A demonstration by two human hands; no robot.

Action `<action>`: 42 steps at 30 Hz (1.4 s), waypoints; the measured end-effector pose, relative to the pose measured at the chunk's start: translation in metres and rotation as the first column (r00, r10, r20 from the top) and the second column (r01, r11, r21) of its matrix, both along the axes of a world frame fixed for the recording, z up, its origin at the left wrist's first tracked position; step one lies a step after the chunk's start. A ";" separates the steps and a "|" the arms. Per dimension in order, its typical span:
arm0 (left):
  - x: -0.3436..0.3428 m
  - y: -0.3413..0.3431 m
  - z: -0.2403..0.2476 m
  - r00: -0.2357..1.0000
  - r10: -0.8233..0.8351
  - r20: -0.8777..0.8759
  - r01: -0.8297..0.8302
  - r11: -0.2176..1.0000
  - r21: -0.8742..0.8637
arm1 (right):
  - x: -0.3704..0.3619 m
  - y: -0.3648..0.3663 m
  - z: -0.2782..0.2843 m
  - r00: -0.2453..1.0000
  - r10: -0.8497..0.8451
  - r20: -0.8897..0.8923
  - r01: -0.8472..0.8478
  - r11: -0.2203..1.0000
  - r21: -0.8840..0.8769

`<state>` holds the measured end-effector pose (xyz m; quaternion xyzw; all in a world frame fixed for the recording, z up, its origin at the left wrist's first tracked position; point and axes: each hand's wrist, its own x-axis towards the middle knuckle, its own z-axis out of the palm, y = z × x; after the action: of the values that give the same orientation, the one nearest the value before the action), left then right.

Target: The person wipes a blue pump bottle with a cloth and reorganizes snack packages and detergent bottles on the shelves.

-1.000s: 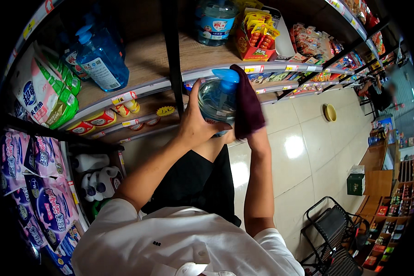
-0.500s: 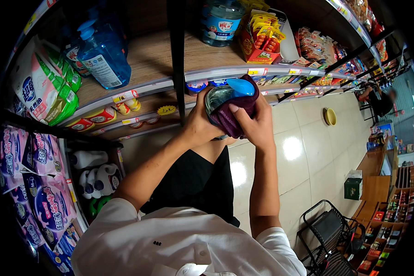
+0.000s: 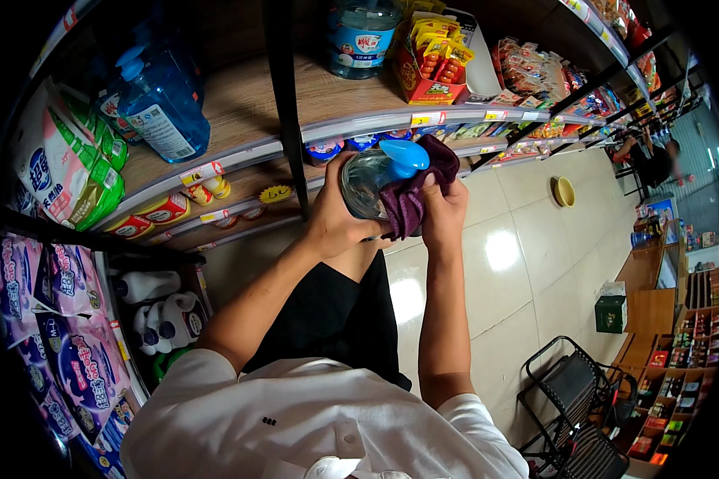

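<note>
A clear pump bottle with a blue pump top is held up in front of me, before the shelf edge. My left hand is wrapped round its left side and underside. A dark purple cloth is bunched against the bottle's right side, partly covering it. My right hand grips the cloth with the thumb on top. The bottle's lower part is hidden by the cloth and my hands.
On the wooden shelf stand blue pump bottles, a large clear bottle and a red snack box. A black upright divides it. Purple packs lie at left. A folding chair and yellow bowl are on the floor at right.
My right hand has shifted the cloth off the bottle's front toward its right side, uncovering more of the bottle and pump top. The whole view has swung slightly.
</note>
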<state>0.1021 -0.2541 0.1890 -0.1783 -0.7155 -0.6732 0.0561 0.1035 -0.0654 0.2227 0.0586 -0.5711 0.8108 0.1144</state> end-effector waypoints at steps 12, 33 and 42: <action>0.013 0.015 0.015 0.980 0.197 -0.032 -0.198 0.979 -0.044 | 0.006 -0.028 0.048 0.995 -0.036 -0.091 0.087 0.741 0.666; 0.007 -0.026 -0.020 0.968 -0.223 0.119 0.202 0.966 0.163 | 0.006 0.005 0.028 0.999 -0.008 0.053 -0.007 0.958 0.287; -0.114 -0.030 -0.011 0.361 -0.898 0.252 0.883 0.416 0.218 | -0.006 -0.003 0.044 0.970 0.235 -0.070 -0.163 0.833 0.529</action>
<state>-0.0118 -0.2841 0.1783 -0.4196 -0.4880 -0.6311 -0.4330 0.0973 -0.0682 0.2662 0.2000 -0.7505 0.6282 0.0468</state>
